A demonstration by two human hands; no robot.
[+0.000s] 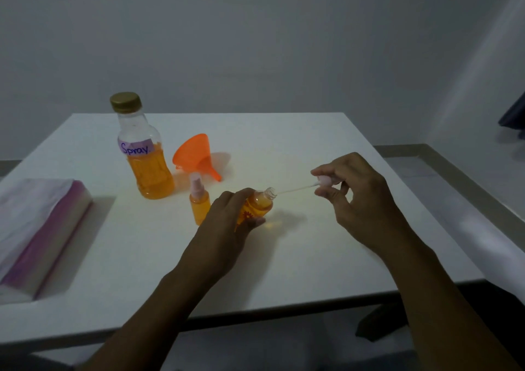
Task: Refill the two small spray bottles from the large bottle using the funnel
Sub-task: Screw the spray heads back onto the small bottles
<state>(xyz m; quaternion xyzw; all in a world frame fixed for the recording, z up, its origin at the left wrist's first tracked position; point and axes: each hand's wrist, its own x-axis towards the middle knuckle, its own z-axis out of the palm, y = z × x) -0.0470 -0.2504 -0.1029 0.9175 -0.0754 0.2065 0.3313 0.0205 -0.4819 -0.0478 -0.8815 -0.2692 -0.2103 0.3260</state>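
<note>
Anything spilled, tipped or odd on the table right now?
No spill shows. The funnel lies on its side beside the large bottle, unused. The left hand tilts the opened spray bottle, so it could dribble.

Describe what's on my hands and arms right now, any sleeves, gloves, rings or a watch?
Both hands are bare: no gloves on the left hand or the right hand, and no rings visible on the fingers that show. Both forearms are uncovered down to the frame edge, with no sleeves, watch or bracelet in view.
</note>
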